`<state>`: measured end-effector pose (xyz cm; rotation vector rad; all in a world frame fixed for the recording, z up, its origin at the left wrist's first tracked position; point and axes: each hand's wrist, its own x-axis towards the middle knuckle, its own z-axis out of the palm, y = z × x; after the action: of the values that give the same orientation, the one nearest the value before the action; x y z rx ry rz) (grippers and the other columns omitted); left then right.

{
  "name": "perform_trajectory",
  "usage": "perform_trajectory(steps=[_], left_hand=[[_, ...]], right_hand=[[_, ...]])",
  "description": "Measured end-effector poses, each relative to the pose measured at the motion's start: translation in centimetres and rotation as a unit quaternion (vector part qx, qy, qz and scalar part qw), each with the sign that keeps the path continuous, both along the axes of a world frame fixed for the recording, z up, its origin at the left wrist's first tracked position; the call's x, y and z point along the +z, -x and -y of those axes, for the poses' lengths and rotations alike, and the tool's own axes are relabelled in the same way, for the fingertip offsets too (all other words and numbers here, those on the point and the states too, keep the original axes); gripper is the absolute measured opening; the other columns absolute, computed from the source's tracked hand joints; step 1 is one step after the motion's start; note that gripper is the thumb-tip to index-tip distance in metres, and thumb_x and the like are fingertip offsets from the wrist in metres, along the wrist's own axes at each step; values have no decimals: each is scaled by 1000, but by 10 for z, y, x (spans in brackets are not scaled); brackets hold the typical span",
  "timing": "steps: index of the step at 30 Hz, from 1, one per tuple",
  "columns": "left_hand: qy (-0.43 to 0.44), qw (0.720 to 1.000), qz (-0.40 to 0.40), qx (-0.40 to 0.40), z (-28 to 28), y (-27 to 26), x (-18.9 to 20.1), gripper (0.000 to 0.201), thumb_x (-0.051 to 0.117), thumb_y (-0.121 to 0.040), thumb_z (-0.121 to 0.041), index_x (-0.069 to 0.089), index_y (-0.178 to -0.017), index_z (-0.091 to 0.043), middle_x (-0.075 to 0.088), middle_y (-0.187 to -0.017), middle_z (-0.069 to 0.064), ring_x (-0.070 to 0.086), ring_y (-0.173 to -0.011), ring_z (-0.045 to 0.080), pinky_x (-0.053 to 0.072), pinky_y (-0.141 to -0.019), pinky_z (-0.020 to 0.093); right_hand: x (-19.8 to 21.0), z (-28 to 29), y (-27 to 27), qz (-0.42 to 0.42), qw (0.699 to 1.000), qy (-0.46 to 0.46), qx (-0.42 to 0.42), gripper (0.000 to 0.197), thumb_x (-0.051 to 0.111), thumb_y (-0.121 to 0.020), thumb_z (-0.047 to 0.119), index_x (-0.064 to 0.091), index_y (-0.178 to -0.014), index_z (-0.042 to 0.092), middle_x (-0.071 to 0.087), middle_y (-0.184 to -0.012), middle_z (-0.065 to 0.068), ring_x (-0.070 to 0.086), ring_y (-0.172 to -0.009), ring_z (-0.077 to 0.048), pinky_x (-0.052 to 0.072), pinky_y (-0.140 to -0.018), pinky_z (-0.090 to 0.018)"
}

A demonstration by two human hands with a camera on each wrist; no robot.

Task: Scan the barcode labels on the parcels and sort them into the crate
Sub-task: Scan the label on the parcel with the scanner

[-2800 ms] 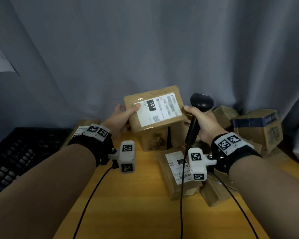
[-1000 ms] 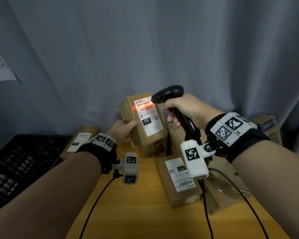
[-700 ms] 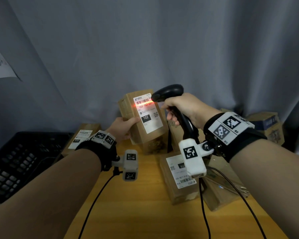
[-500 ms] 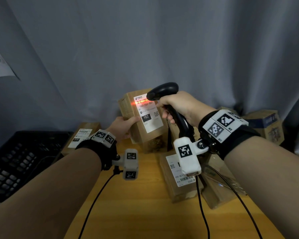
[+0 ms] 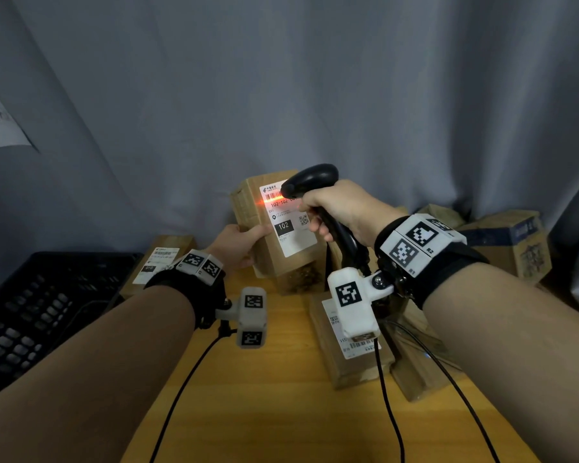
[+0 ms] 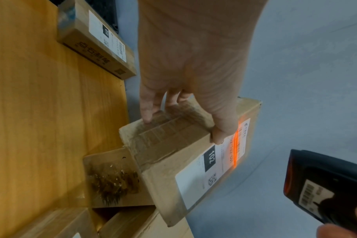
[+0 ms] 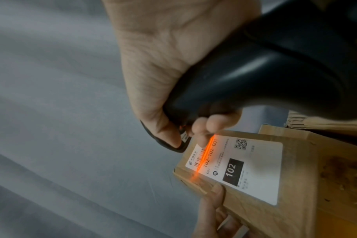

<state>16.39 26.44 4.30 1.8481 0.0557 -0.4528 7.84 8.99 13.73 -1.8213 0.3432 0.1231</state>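
Dim, even room light fell on my bench, and the gray curtain (image 5: 281, 78) behind it showed soft fold shadows. The brightest thing in view was the orange scan line (image 7: 202, 158), which glowed and bled past the edge of the white label (image 7: 245, 167). A pale sheen lay on the scanner (image 7: 265, 72) I gripped. My head view bowed strongly at its edges, stretching my forearms. Both wrist views were soft: the skin nearest the lens blurred, and small print on the label smeared.
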Motion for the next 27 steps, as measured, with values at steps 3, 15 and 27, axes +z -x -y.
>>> perform_trajectory(steps=[3,15,27], left_hand=[[-18,1000,13,-7,-3,0,0,47,67,-86,-37,57,-125,-12,66,-113,3,62,-102,20,53,-70,29],[-76,996,33,26,-17,0,-4,55,65,-88,-37,52,-132,-7,61,-125,8,56,-99,22,46,-57,23],[-50,998,36,-8,-14,8,-4,50,64,-89,-35,54,-129,-8,64,-121,5,60,-101,19,49,-61,22]], right_hand=[[3,3,5,1,1000,2,7,16,63,-84,14,65,-92,0,60,-59,-8,51,-44,-15,44,-43,-22],[12,17,28,-1,999,-25,31,16,63,-84,12,58,-70,5,57,-59,-11,49,-44,-17,43,-43,-24],[18,5,22,-13,999,-9,40,18,61,-85,14,58,-69,7,58,-56,-9,51,-43,-16,45,-43,-22]])
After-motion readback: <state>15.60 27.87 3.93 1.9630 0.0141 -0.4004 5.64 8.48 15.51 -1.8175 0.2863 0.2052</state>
